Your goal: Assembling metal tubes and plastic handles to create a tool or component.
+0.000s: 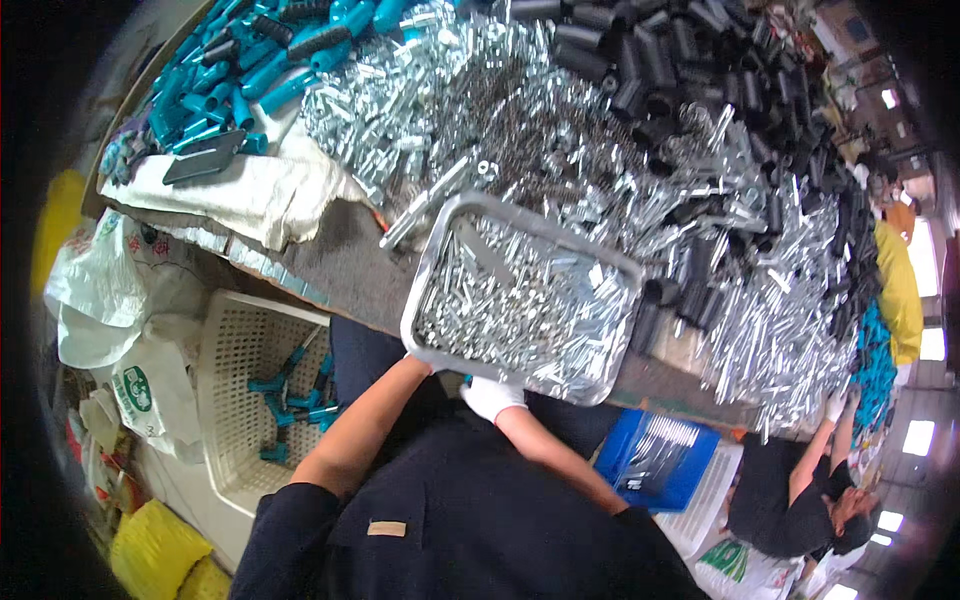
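Note:
A silver metal tray (425, 355) full of small metal pins and rods sits at the table's front edge. My left hand (432, 366) is tucked against the tray's near edge, its fingers hidden. Beside it, just below the tray's rim, my right hand (493, 398) wears a white glove and is closed. A sliver of something teal (467, 380) shows at its fingertips, too small to name. Behind the tray, a heap of shiny metal parts (480, 100) spreads over the table, with a loose metal tube (425, 208) close to the tray's left corner.
Teal tubes (235, 95) pile up at the back left, black sleeves (690, 60) at the back right. A white basket (225, 400) with teal-handled pieces stands left of me. On my right are a blue bin (655, 480) of metal rods and a co-worker (790, 490).

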Available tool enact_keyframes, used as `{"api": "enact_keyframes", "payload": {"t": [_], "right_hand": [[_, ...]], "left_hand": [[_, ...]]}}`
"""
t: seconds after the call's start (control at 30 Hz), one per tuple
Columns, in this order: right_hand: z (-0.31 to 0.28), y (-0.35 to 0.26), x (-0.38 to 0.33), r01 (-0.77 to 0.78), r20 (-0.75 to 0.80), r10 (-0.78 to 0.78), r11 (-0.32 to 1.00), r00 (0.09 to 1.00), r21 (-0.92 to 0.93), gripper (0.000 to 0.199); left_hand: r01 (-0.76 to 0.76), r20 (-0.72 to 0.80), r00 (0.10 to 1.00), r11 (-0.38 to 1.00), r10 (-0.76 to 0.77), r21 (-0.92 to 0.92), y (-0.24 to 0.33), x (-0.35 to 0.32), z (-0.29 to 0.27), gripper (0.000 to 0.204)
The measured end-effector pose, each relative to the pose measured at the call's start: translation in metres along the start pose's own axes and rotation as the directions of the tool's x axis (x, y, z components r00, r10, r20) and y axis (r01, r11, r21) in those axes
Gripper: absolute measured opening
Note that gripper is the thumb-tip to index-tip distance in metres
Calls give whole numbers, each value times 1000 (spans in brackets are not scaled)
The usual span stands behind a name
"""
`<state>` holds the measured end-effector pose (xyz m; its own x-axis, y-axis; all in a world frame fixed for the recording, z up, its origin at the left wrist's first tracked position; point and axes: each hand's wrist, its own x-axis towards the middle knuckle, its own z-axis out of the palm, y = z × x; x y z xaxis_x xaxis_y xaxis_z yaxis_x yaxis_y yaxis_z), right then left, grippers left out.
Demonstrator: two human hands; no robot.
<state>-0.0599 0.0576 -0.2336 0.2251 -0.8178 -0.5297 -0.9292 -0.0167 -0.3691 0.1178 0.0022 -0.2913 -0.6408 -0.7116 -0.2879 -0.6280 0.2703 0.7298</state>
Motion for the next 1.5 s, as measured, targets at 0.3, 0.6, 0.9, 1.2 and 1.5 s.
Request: {"api": "enact_keyframes", "payload": {"t": [0.3,0.6,0.9,1.2,1.5], "right_hand": [[-16,73,-44,-98,-69,104,991,992,90,44],[-28,16,-29,43,69,-53,990,996,135,50],[129,116,61,223,148,-425,131,893,-966,52],[148,113,112,-393,497,-366,-918,787,-54,37],[69,120,37,-114,181,110,-447,977,887,17]], "left_hand": [[-181,302,936,983,183,-35,141,11,35,46],[-298,239,905,925,353,-238,111,31,48,49],[-189,232,950,976,210,-107,142,30,22,48],[-243,142,962,969,235,45,138,13,0,49],[-110,-354,933,875,-73,-471,189,-100,-107,27]]}}
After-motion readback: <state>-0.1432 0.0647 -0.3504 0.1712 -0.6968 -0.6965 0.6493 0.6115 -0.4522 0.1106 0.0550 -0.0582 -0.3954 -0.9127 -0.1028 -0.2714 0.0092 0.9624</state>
